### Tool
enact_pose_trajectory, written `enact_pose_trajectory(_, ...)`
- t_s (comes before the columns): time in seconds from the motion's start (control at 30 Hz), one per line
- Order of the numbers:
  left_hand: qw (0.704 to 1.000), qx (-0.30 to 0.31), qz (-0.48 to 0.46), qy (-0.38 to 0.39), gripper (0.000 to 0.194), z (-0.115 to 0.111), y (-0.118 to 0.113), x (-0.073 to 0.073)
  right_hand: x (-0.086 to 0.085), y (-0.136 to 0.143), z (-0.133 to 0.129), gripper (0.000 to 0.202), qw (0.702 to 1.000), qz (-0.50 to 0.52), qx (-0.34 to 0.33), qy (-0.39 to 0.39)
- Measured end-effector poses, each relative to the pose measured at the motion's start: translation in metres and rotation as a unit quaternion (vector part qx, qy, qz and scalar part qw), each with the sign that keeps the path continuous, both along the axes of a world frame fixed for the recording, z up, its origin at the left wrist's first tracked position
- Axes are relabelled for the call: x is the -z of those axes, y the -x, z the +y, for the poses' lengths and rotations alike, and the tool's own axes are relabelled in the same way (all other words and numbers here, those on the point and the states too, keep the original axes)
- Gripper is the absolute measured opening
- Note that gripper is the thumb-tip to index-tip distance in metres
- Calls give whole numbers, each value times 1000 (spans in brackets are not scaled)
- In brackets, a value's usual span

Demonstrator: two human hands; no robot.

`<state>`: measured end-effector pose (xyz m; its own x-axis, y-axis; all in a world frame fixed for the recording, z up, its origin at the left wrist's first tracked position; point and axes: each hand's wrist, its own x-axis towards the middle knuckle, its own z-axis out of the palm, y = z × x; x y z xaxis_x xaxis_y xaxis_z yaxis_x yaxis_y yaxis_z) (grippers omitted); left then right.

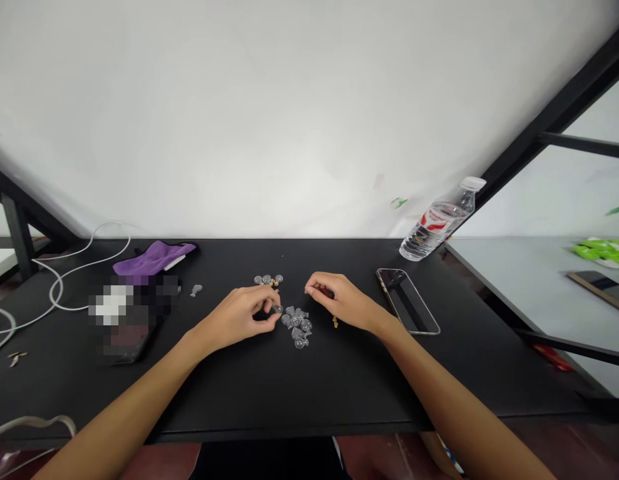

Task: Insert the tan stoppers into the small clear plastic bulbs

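Small clear bottle (278, 309), frame center, pinched in left fingers (267, 326); right fingers (320, 278) curled, can't tell if gripping. Probably light, stiff, slippery, breakable; take round body gently. Clear bottle pile (296, 322) beside, on desk (269, 393).

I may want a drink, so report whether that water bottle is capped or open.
Capped: a white cap sits on the neck of the bottle; how tightly, I cannot tell.
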<state>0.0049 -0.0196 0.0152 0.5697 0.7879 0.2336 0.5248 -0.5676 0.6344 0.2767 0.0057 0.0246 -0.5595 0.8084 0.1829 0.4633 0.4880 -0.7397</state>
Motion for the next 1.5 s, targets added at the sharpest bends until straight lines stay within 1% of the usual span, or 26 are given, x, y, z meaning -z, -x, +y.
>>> enact_pose_trajectory(0.13,996,0,-92,17,12,-11,-16,2,-3,13,-10,22,999,17,-32,15)
enact_pose_trajectory(0.27,980,-11,-192,47,12,-15,-26,2,-3,18,-13,28,997,16,-65,47)
enact_pose_trajectory(0.33,974,-11,-215,67,11,-15,-28,2,-3,17,-12,32,995,28,-68,67)
enact_pose_trajectory(0.43,971,-9,-223,84,11,-13,-28,3,-4,15,-12,35,993,50,-61,92)
enact_pose_trajectory(0.57,978,-20,-198,64,9,-12,-26,7,-6,15,-13,37,991,60,-60,104)
enact_pose_trajectory(0.7,983,-25,-174,43,6,-11,-27,9,-6,16,-15,33,991,60,-60,102)
enact_pose_trajectory(0.87,984,-39,-170,33,5,-7,-24,10,-6,7,-11,26,994,54,-29,86)
enact_pose_trajectory(1.03,996,-57,-67,-28,14,-2,-21,17,-9,-9,0,24,997,36,0,67)
enact_pose_trajectory(1.1,997,-51,-39,-52,16,-2,-23,20,-9,-13,3,24,997,36,4,63)
enact_pose_trajectory(1.27,994,-33,-4,-109,21,0,-29,23,-8,-17,5,23,998,32,10,55)
enact_pose_trajectory(1.4,993,-17,31,-113,23,1,-29,22,-8,-20,7,24,998,25,16,52)
enact_pose_trajectory(1.5,992,-10,49,-117,24,-1,-29,20,-9,-27,10,24,998,-3,13,54)
